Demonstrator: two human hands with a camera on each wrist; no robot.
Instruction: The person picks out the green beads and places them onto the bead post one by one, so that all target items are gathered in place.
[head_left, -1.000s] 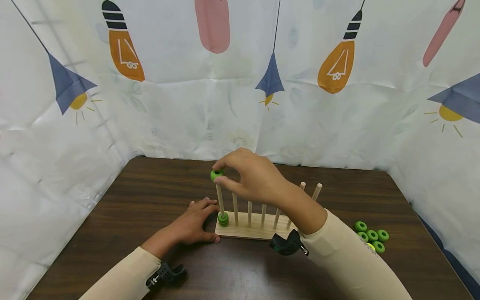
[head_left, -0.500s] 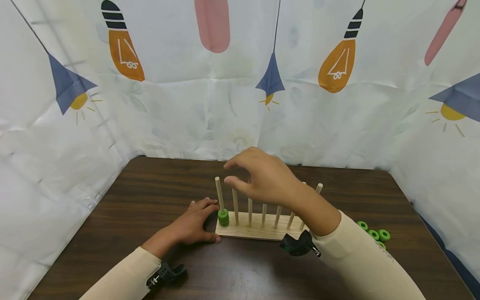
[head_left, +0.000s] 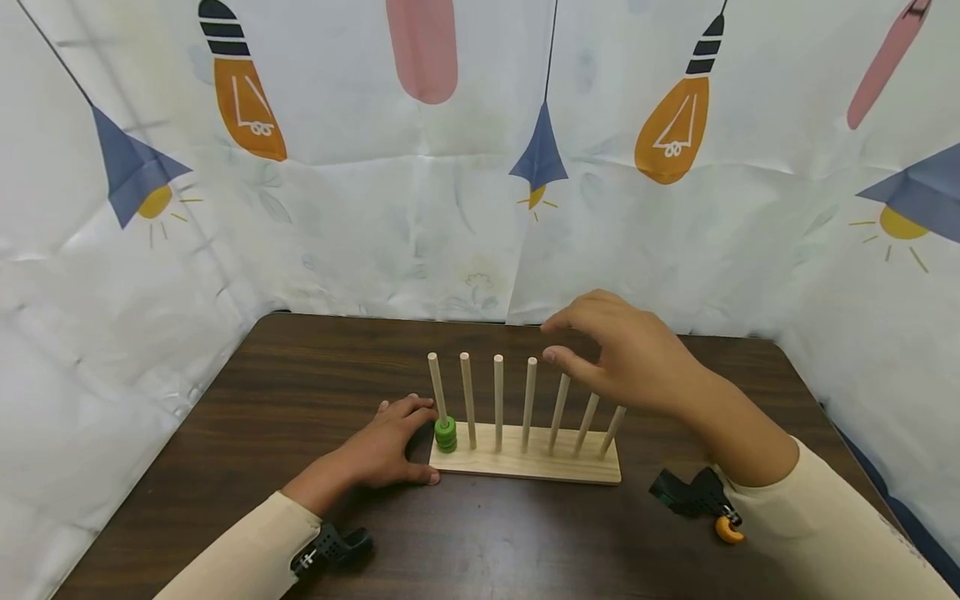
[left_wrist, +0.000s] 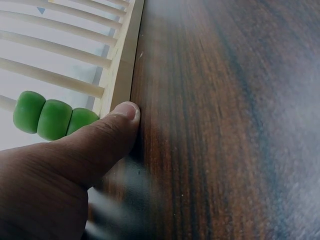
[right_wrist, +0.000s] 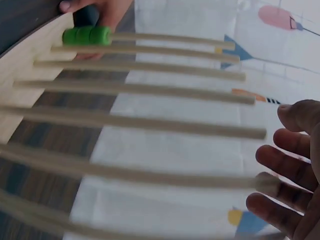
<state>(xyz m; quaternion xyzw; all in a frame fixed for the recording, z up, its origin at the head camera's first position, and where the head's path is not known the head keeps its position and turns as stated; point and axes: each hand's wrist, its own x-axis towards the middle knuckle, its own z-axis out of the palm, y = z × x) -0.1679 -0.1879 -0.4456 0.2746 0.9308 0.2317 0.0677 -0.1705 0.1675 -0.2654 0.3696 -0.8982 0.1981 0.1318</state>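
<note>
A wooden peg stand (head_left: 517,462) with several upright pegs sits on the table. Three green beads (left_wrist: 54,116) are stacked on its leftmost peg, low against the base. My left hand (head_left: 386,446) grips the left end of the base, thumb at the front corner and fingers toward the back. In the left wrist view its thumb (left_wrist: 107,131) presses the base's edge. My right hand (head_left: 626,350) is raised above the right-hand pegs, thumb and fingers apart. Nothing lies between them. The right wrist view shows its fingers (right_wrist: 287,167) close to the peg tips.
A dark wood-grain table (head_left: 487,533) carries the stand. Behind it hangs a white printed cloth (head_left: 337,233). A small orange curved thing (head_left: 729,532) shows beside the right wrist's dark camera mount (head_left: 693,493). The right sleeve (head_left: 825,508) covers part of the table's right side.
The right hand let go of a green bead, which dropped down the leftmost peg onto the others. That hand then moved right. Its sleeve now hides the loose beads. The left hand stayed put.
</note>
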